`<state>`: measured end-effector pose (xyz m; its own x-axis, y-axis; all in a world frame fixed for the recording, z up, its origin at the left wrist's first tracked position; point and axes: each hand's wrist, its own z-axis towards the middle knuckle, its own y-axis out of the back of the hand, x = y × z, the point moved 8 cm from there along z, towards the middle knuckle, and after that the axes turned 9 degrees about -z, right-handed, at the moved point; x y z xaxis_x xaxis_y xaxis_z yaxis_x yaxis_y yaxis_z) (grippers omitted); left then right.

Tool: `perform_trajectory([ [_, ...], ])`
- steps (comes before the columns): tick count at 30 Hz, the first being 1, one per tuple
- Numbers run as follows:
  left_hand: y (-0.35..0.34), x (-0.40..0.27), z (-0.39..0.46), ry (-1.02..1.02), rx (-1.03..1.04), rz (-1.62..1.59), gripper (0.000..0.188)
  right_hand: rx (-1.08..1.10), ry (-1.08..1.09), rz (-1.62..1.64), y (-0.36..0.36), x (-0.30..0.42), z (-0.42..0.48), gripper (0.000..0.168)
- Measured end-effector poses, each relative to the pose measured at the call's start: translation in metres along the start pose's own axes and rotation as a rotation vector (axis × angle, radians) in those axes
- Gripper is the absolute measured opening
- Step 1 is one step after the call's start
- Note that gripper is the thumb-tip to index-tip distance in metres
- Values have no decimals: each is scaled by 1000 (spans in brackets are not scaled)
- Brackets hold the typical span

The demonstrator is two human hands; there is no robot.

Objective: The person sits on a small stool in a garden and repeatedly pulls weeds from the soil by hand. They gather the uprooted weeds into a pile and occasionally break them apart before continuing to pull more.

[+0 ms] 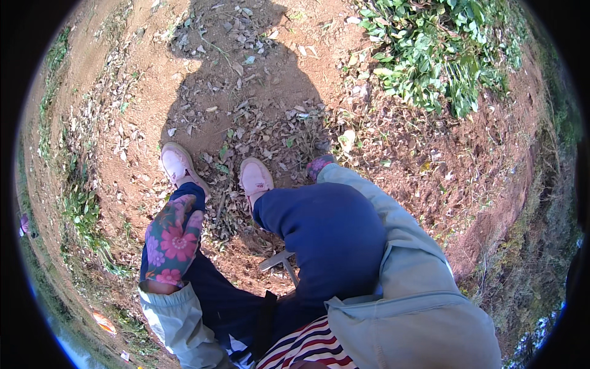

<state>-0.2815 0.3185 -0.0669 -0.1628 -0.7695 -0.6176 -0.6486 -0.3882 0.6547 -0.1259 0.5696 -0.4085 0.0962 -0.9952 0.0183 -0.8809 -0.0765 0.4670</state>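
My left hand [174, 242], in a dark glove with pink and purple flowers, rests on my left lower leg in navy trousers [219, 286]. Nothing shows in its grasp, and the thumb stands apart from the fingers. Past my bent right knee [334, 235], my right hand [320, 166] reaches down by the leaf-strewn soil in a matching glove. Only its back shows; the fingers are hidden, so whether it holds anything is unclear. Pink shoes [256, 176] stand on the dry leaves [235, 131]. Between my legs lies part of a grey T-shaped piece [277, 260], the rest covered by my thigh.
A heap of cut green leafy plants [438, 55] lies at the upper right. Green stalks [83, 207] are strewn along the left. Scrubby brush [521, 258] borders the right side. An orange item [104, 322] lies at the lower left.
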Motion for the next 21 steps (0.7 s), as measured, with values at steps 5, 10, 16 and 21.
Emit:
perform_trajectory([
  [5,-4,-3,1,57,18,-92,30,31,62,24,6,2,-28,26],
  [10,-5,-14,5,41,32,-116,30,-182,49,157,-27,-49,-62,22],
  [16,-5,-14,3,30,46,-83,29,-126,-375,280,-34,-132,-150,36],
  [21,-6,-13,4,29,42,-78,28,-197,-518,470,-51,-146,-170,35],
])
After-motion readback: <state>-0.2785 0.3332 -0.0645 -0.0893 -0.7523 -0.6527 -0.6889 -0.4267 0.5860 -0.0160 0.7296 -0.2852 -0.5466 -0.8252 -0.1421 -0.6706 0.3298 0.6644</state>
